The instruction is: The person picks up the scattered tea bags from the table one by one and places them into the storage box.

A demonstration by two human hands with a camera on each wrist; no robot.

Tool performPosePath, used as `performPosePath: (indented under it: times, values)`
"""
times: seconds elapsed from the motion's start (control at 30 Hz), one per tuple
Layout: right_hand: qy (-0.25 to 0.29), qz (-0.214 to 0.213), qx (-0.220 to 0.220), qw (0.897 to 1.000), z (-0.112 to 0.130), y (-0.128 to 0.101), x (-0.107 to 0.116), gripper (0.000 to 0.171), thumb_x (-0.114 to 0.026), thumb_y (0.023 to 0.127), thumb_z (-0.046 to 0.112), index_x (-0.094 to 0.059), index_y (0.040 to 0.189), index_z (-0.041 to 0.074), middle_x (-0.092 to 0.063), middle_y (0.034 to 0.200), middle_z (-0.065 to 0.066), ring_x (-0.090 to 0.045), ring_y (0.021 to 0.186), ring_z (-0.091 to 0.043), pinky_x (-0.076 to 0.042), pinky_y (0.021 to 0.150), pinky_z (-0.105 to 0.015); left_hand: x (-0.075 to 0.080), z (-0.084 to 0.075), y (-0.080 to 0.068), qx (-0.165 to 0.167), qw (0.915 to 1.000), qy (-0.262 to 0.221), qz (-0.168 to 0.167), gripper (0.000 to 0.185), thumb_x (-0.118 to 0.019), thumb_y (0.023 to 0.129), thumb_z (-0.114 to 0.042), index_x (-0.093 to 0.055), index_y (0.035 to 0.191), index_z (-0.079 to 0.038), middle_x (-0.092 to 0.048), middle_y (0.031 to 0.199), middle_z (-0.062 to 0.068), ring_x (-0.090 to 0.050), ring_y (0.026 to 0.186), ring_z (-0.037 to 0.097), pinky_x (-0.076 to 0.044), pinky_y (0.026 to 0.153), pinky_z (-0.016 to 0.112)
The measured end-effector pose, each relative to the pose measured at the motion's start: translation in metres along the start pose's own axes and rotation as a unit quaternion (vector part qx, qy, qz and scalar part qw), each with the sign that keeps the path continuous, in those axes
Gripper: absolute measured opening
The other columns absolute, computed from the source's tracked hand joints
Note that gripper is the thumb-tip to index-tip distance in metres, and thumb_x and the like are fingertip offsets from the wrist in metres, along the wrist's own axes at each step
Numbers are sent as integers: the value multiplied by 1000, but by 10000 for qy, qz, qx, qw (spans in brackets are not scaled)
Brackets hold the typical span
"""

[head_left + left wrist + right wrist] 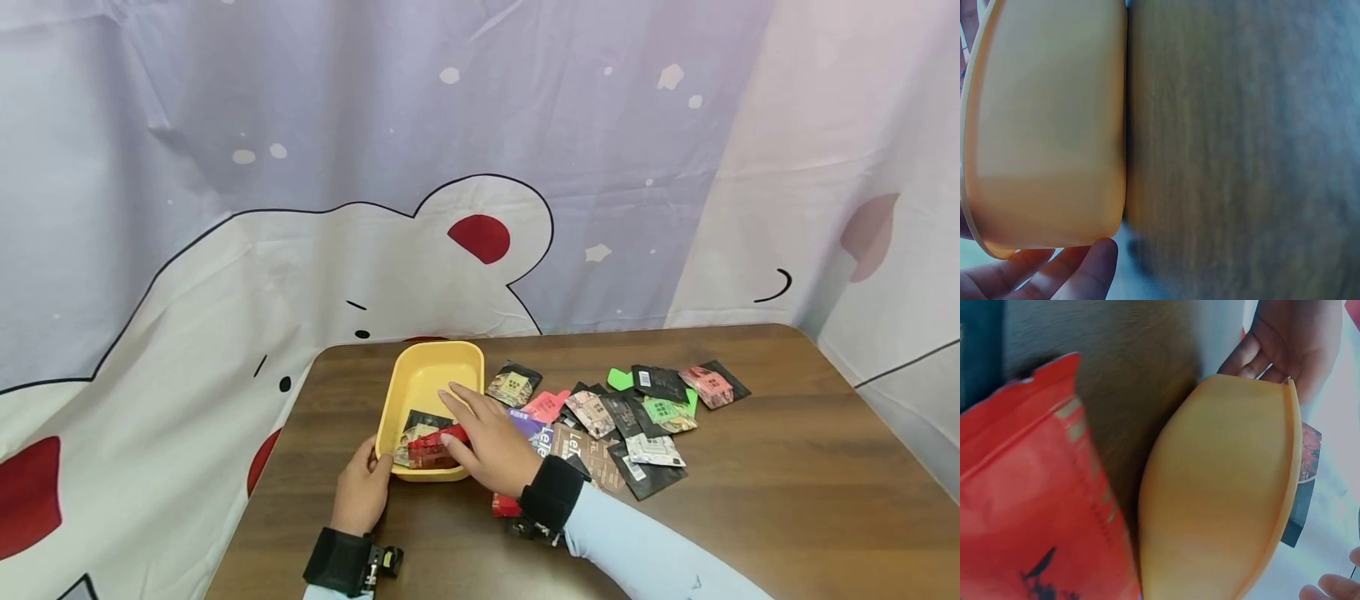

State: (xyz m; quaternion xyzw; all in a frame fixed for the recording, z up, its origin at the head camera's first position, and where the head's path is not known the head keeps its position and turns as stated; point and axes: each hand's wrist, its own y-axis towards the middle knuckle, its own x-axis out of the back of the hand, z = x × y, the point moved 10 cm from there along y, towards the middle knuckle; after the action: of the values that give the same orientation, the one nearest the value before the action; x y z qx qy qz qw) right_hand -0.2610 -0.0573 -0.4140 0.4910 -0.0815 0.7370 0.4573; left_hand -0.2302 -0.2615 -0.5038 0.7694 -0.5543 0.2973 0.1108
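Observation:
A yellow plastic tray (440,363) sits on the table with a black packet (425,419) and a red packet (433,451) inside. My left hand (362,492) grips the tray's near left corner; in the left wrist view its fingers (1088,275) lie against the outside wall. Over the tray's right rim, my right hand (491,442) has its fingers spread above the red packet, and I see nothing pinched in them. In the right wrist view its fingertips (1335,589) show apart from the tray. Part of the red packet is hidden under that hand.
Right of the tray lies a loose pile of packets (590,413), black, pink, green and brown. Another red packet (506,505) lies partly under my right wrist. The wooden table (795,467) ends at a patterned curtain (622,167) behind.

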Motion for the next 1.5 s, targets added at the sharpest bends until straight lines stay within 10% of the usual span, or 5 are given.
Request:
performPosePath:
  times: [0.57, 1.5]
  values:
    - [-156, 44, -314, 9994, -40, -16, 18, 63, -56, 102, 38, -37, 158, 16, -34, 163, -13, -35, 149, -33, -31, 120, -58, 3, -2, -1, -67, 9999, 105, -58, 53, -46, 104, -24, -42, 153, -4, -58, 143, 23, -61, 122, 30, -50, 105, 52]
    - [-1569, 192, -1977, 9674, -239, -110, 135, 61, -63, 97, 24, -44, 149, -2, -41, 151, -32, -40, 136, -54, -31, 111, -69, 0, 0, 0, 7, 10000, -11, 75, 54, -45, 105, -25, -39, 154, -3, -51, 150, 24, -57, 131, 35, -47, 107, 52]
